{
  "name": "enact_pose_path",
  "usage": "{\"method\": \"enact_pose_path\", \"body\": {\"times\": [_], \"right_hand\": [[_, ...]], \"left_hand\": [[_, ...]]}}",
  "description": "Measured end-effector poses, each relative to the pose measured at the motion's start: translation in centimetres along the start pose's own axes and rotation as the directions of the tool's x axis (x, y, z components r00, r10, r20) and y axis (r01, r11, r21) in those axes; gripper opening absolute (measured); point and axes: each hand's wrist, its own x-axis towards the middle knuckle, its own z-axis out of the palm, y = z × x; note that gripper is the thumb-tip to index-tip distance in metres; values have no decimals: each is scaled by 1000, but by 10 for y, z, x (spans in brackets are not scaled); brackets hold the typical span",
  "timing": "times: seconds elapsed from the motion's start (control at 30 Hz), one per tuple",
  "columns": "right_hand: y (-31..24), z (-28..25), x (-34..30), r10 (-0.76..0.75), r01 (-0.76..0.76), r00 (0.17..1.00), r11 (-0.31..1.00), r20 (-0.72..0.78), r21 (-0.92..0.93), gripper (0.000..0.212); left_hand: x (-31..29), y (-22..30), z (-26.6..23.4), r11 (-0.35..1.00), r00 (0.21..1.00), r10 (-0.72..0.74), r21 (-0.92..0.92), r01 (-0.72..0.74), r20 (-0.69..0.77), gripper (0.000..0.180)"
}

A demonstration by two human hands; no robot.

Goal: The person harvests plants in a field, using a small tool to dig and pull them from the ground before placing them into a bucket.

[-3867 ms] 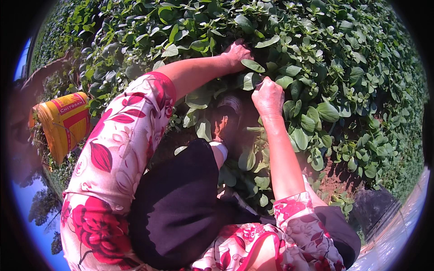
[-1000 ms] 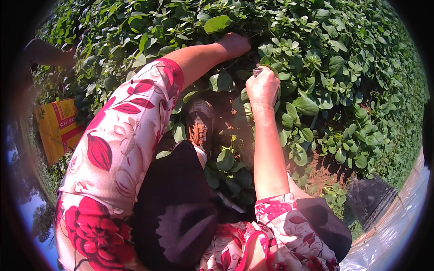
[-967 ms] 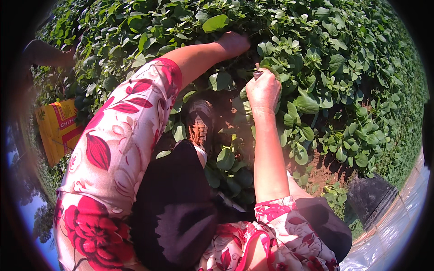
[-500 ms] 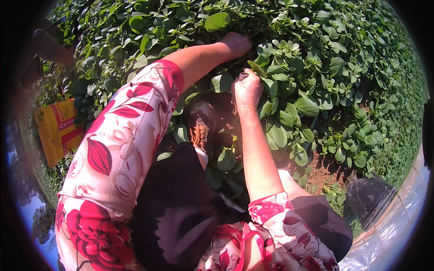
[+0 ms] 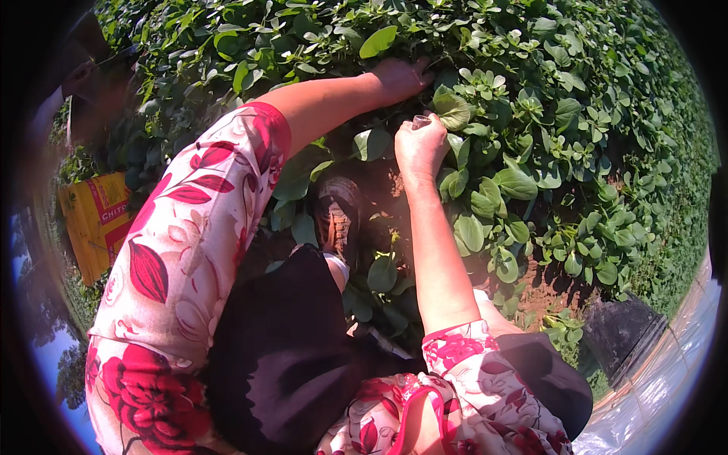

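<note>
My left hand [image 5: 402, 80] reaches across into the leafy green plants [image 5: 516, 178], its visible fingers apart at the edge of the foliage; the leaves hide part of it. Just nearer to me, my right hand [image 5: 422, 152] is closed in a fist around a handle [image 5: 421, 121] whose dark, round, hollow-looking end pokes out on top. Whatever the handle belongs to is hidden below the fist. A broad pale leaf [image 5: 453, 111] stands right beside that fist.
My brown shoe [image 5: 337, 216] rests on soil among the plants. At the left stands a yellow and red box [image 5: 97, 220], with a blurred person [image 5: 95, 91] beyond it. A black container [image 5: 622, 334] sits at the lower right beside shiny plastic sheeting [image 5: 652, 394].
My left hand has shifted slightly right, its fingers now showing more apart. My right fist has moved a little right, still around the handle. The blurred person at the left has moved.
</note>
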Motion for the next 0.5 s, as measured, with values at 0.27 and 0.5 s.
{"method": "enact_pose_path", "body": {"times": [0.27, 0.5], "right_hand": [[-17, -29, -5, -41, 31, 983, 998, 177, 60, 29], [19, 7, -3, -25, 26, 999, 999, -39, 22, 36]], "left_hand": [[49, 6, 0, 866, 832, -358, -183, 466, 425, 51], [65, -3, 31, 835, 825, -444, -172, 522, 348, 38]]}}
